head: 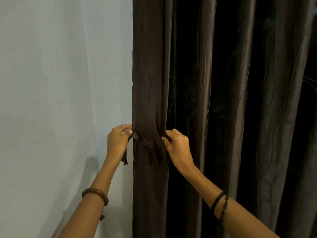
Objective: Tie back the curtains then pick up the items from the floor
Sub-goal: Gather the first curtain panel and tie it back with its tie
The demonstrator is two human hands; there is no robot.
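A dark brown curtain [214,83] hangs in long folds over the right two thirds of the view. Its left fold is pinched in at hand height by a matching brown tie-back strip [147,148], whose loose ends dangle down the front. At the curtain's left edge my left hand [118,141] is closed on one end of the strip. My right hand [176,146] grips the other side of the pinched fold, fingers curled into the fabric. Whether it holds the strip or only cloth is hidden.
A pale grey-white wall [60,100] fills the left side, right up to the curtain's edge. The floor and any items on it are out of view.
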